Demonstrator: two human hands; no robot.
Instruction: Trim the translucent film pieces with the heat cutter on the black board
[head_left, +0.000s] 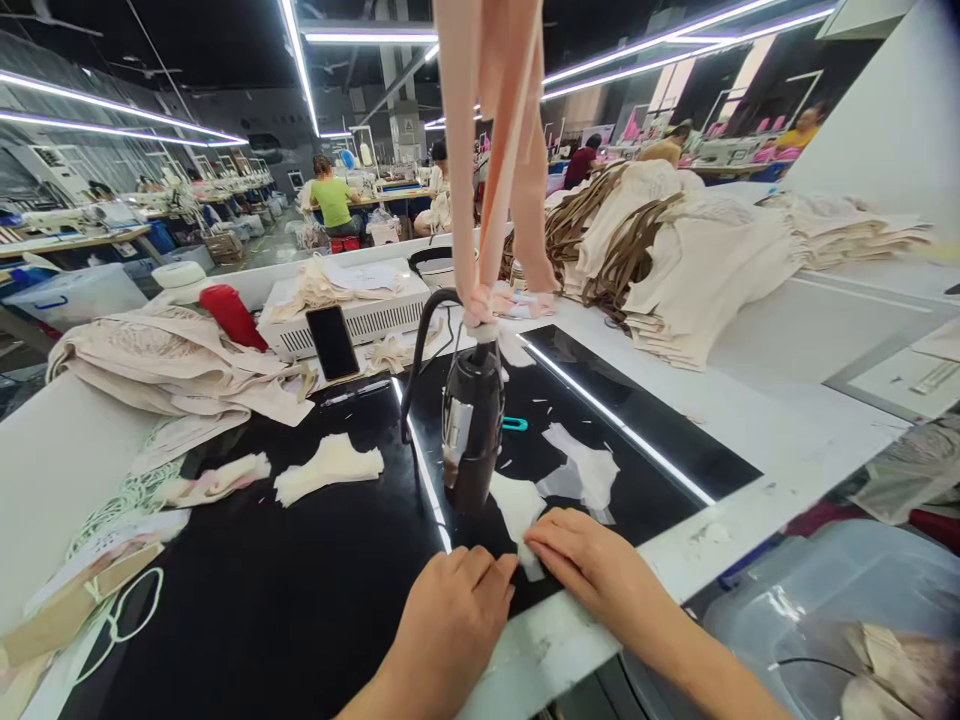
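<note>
A small cream fabric piece (517,503) lies on the black work surface, its lower end between my two hands. My left hand (459,612) is closed, with its curled fingertips at the left edge of the cloth. From the other side, my right hand (589,560) pinches the cloth with its fingers pressed together. A black cylindrical tool (474,430) with a cable hangs just beyond, tied to peach fabric strips (491,150). Thin whitish fabric pieces (589,470) rest to the right. A stack of cream cut pieces (330,468) is on the left.
A phone (332,342) leans against a white vented box (352,305). Piled fabric (165,370) is at left, and stacked cream panels (705,260) with brown straps at right. A teal clip (514,424) lies behind the tool. A clear plastic bin (825,590) stands lower right.
</note>
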